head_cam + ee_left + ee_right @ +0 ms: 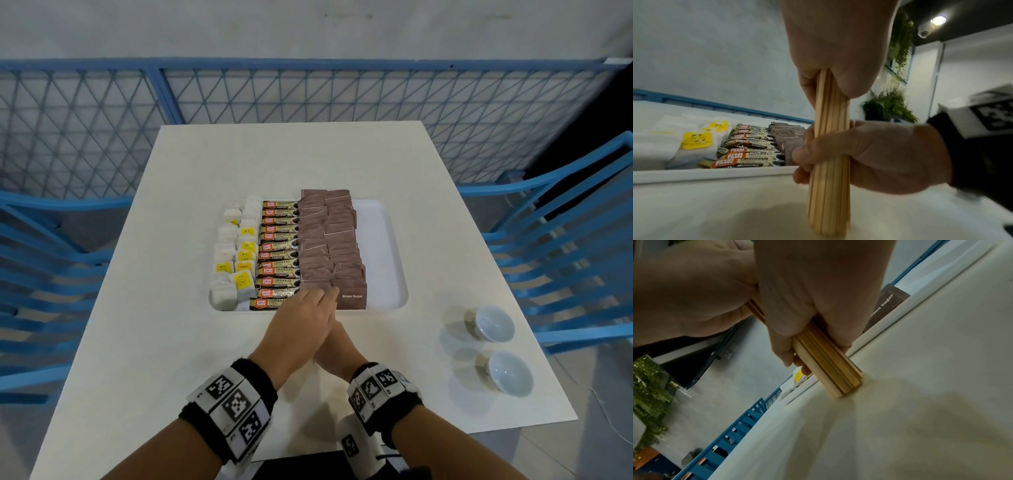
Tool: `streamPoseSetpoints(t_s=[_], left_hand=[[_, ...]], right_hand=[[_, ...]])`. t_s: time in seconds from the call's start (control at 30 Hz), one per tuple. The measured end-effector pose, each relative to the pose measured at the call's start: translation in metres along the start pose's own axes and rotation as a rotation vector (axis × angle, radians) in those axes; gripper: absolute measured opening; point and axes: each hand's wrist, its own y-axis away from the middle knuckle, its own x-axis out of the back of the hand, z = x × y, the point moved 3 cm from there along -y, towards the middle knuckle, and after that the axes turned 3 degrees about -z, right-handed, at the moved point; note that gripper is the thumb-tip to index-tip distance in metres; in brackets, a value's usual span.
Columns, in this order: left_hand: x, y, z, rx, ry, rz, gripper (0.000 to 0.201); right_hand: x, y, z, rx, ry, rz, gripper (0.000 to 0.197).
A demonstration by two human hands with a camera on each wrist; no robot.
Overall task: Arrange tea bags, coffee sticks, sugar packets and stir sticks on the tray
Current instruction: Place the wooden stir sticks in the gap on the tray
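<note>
A bundle of wooden stir sticks stands upright with its lower end on the table, just in front of the white tray. My left hand grips the bundle's upper part, and my right hand wraps round it lower down. In the head view the hands hide the sticks. The right wrist view shows the stir sticks touching the tabletop. On the tray, tea bags fill the left, coffee sticks the middle, and brown sugar packets lie right of them. The tray's right strip is bare.
Two small white bowls sit on the table to the right of my hands. Blue chairs flank the table, and a blue mesh fence runs behind it.
</note>
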Motion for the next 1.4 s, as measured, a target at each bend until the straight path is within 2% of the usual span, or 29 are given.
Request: streamPoseSetpoints(t_s=[0.03, 0.07, 0.17, 0.23, 0.3, 0.37, 0.4, 0.53, 0.67, 0.77, 0.93, 1.03, 1.17, 1.23, 1.3, 1.33, 1.4], left_hand=[[0.005, -0.001, -0.002, 0.04, 0.067, -0.018, 0.046], [0.011, -0.003, -0.003, 0.087, 0.142, -0.028, 0.051], [0.025, -0.006, -0.012, 0.325, 0.462, -0.029, 0.064], [0.029, -0.009, -0.017, 0.532, 0.662, -0.058, 0.06], [0.022, -0.011, -0.016, 0.692, 0.843, -0.229, 0.05], [0.011, -0.013, -0.008, 0.793, 1.071, -0.425, 0.038], [0.007, -0.015, -0.004, 0.822, 1.146, -0.483, 0.034], [-0.005, -0.039, 0.008, 0.803, 1.195, -0.514, 0.033], [-0.021, -0.071, 0.022, 0.868, 1.282, -0.566, 0.03], [-0.033, -0.096, 0.03, 0.914, 1.341, -0.535, 0.025], [-0.051, -0.13, 0.036, 0.98, 1.27, -0.476, 0.019], [-0.058, -0.148, 0.035, 1.011, 1.304, -0.46, 0.015], [-0.067, -0.161, 0.027, 1.068, 1.314, -0.455, 0.009], [-0.071, -0.164, 0.024, 1.083, 1.293, -0.463, 0.017], [-0.074, -0.166, 0.021, 1.085, 1.256, -0.469, 0.023], [-0.075, -0.167, 0.02, 1.075, 1.241, -0.469, 0.023], [-0.077, -0.169, 0.019, 1.053, 1.218, -0.465, 0.025]], right_hand=[[0.0, -0.001, 0.012, 0.135, -0.151, -0.177, 0.019], [0.003, 0.002, 0.023, 0.179, -0.345, -0.294, 0.014], [0.015, 0.003, 0.035, 0.077, -0.619, -0.294, 0.01], [0.024, 0.005, 0.035, 0.004, -0.759, -0.344, 0.012], [0.037, 0.005, 0.039, -0.06, -0.902, -0.384, 0.01], [0.048, 0.002, 0.043, -0.103, -0.985, -0.426, 0.009], [0.054, 0.0, 0.045, -0.123, -0.998, -0.444, 0.008], [0.072, -0.013, 0.063, -0.204, -1.008, -0.492, 0.005], [0.09, -0.034, 0.087, -0.263, -0.984, -0.493, 0.011], [0.103, -0.054, 0.103, -0.286, -0.953, -0.49, 0.01], [0.119, -0.086, 0.12, -0.312, -0.902, -0.481, 0.006], [0.123, -0.103, 0.123, -0.337, -0.863, -0.482, 0.005], [0.118, -0.128, 0.131, -0.361, -0.789, -0.459, 0.012], [0.114, -0.137, 0.133, -0.371, -0.759, -0.468, 0.015], [0.111, -0.142, 0.133, -0.384, -0.778, -0.473, 0.029], [0.11, -0.144, 0.134, -0.39, -0.782, -0.473, 0.03], [0.116, -0.142, 0.126, -0.392, -0.768, -0.465, 0.021]])
